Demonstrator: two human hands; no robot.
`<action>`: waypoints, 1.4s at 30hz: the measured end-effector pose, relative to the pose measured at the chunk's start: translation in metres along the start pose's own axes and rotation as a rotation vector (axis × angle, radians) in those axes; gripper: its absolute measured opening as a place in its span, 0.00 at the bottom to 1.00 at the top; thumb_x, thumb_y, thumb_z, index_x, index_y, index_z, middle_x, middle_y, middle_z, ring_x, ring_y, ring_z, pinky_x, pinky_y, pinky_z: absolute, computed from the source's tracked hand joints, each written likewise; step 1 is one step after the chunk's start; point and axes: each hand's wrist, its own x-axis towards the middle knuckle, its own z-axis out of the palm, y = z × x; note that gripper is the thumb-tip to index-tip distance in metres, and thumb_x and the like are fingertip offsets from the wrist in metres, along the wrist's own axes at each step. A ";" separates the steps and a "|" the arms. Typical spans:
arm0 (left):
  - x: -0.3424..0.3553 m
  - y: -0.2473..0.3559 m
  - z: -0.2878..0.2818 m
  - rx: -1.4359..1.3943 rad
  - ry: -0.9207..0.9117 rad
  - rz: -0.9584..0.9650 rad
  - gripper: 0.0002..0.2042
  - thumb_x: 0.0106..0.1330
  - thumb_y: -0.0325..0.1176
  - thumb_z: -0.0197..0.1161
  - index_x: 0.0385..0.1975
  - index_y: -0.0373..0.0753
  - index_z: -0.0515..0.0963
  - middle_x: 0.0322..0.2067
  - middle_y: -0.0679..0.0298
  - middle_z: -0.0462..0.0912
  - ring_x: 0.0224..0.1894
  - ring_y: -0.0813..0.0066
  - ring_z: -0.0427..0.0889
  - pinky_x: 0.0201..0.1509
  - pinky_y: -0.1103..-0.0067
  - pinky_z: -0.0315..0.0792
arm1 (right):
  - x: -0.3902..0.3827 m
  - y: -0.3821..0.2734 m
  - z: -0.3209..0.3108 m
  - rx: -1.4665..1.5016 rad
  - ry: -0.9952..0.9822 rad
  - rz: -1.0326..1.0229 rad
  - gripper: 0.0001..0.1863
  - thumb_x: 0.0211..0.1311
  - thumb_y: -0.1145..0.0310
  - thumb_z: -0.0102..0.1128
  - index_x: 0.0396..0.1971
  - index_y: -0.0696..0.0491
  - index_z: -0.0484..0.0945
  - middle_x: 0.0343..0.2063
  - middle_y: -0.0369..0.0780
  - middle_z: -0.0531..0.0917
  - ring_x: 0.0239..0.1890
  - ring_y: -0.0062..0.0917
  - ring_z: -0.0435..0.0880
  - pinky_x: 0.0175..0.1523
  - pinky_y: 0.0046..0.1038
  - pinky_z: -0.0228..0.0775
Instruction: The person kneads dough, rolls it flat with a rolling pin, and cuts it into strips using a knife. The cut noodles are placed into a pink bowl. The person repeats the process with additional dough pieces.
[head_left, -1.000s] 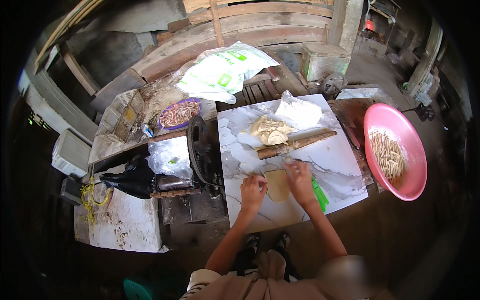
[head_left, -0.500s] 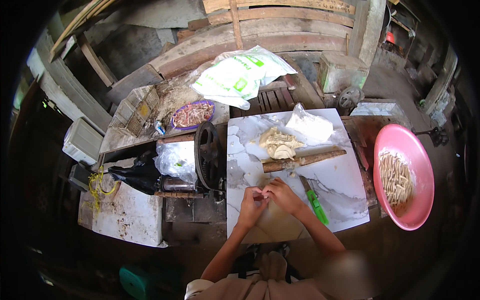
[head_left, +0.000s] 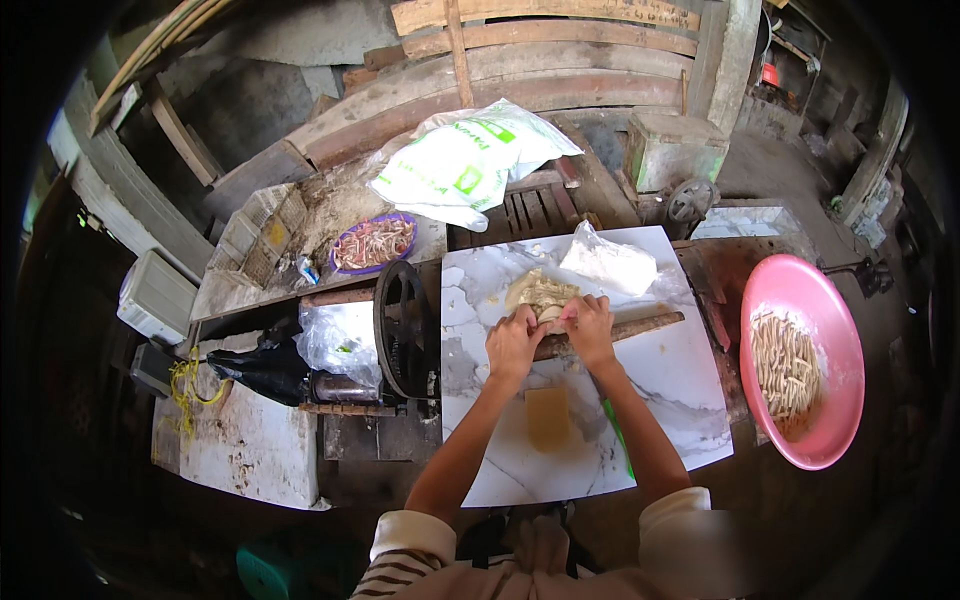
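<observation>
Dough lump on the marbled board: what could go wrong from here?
The right hand and left hand are at the dough lump, right by the wooden stick; a bump might shift it.
The right forearm partly hides a green object, which it could knock.
The flat tan piece lies between the forearms and might get brushed.

Materials check: slick plastics, rough wood

Your white, grey-veined rectangular board (head_left: 665, 395) looks smooth with a slight sheen, marble-patterned; actual material unclear. You've got a pale cream dough lump (head_left: 535, 288), soft, matt, uneven. Your long brown wooden rod (head_left: 648, 325) reads dull and worn. Pink oval plastic basin (head_left: 846, 380): smooth, glossy. White-and-green plastic sack (head_left: 450, 165): wrinkled, slight shine. Clear crumpled plastic bag (head_left: 335, 335): shiny. Dark spoked metal wheel (head_left: 382, 330): dull. Brown slatted wooden planks (head_left: 570, 62): rough, weathered.
</observation>
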 end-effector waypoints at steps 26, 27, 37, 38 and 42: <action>-0.177 -0.024 -0.052 0.047 -0.276 0.221 0.33 0.59 0.40 0.61 0.63 0.38 0.57 0.64 0.59 0.58 0.69 0.61 0.51 0.70 0.58 0.43 | -0.140 -0.009 -0.094 -0.194 -0.457 0.029 0.13 0.63 0.64 0.50 0.40 0.58 0.67 0.23 0.47 0.79 0.28 0.43 0.80 0.30 0.44 0.72; -0.182 -0.023 -0.053 0.044 -0.272 0.216 0.33 0.60 0.40 0.61 0.63 0.37 0.57 0.64 0.59 0.58 0.69 0.61 0.51 0.70 0.58 0.43 | -0.140 -0.014 -0.095 -0.216 -0.463 -0.062 0.13 0.63 0.63 0.50 0.40 0.57 0.67 0.21 0.45 0.78 0.25 0.42 0.80 0.27 0.43 0.71; -0.187 -0.008 -0.048 0.069 -0.142 0.132 0.32 0.59 0.40 0.62 0.62 0.38 0.60 0.65 0.59 0.57 0.69 0.59 0.51 0.69 0.56 0.43 | -0.134 -0.042 -0.085 -0.357 -0.504 -0.620 0.09 0.61 0.60 0.52 0.28 0.49 0.71 0.06 0.37 0.72 0.10 0.32 0.75 0.16 0.34 0.66; -0.186 -0.009 -0.045 0.078 -0.133 0.122 0.31 0.59 0.40 0.62 0.62 0.39 0.60 0.65 0.59 0.57 0.69 0.59 0.51 0.69 0.55 0.43 | -0.133 -0.043 -0.083 -0.358 -0.484 -0.646 0.08 0.60 0.60 0.53 0.27 0.49 0.71 0.06 0.37 0.72 0.10 0.32 0.75 0.16 0.34 0.65; -0.184 -0.012 -0.040 0.070 -0.131 0.090 0.30 0.58 0.40 0.62 0.62 0.45 0.62 0.65 0.60 0.57 0.69 0.59 0.51 0.69 0.55 0.43 | -0.127 -0.048 -0.082 -0.408 -0.539 -0.677 0.07 0.61 0.64 0.50 0.27 0.50 0.71 0.10 0.37 0.76 0.14 0.30 0.79 0.18 0.33 0.69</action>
